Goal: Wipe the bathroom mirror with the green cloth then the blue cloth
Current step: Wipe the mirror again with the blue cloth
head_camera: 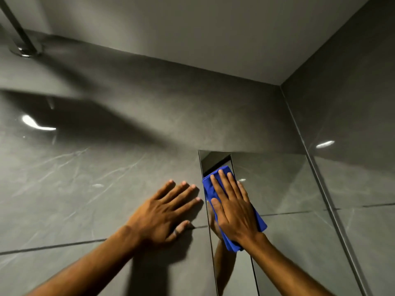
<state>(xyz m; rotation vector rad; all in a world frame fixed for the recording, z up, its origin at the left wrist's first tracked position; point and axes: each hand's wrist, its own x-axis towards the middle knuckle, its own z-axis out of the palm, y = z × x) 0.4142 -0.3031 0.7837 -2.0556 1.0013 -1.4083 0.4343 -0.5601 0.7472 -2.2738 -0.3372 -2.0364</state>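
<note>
Mirror (277,184) glass was set into the grey tiled wall (85,189) near the corner, its surface reflecting tiles and a forearm. A folded blue cloth (208,189) was pressed flat against the mirror's upper left part under the right hand (233,207), fingers spread. The left hand (164,212) was laid open and empty on the wall just beside the mirror's edge.
</note>
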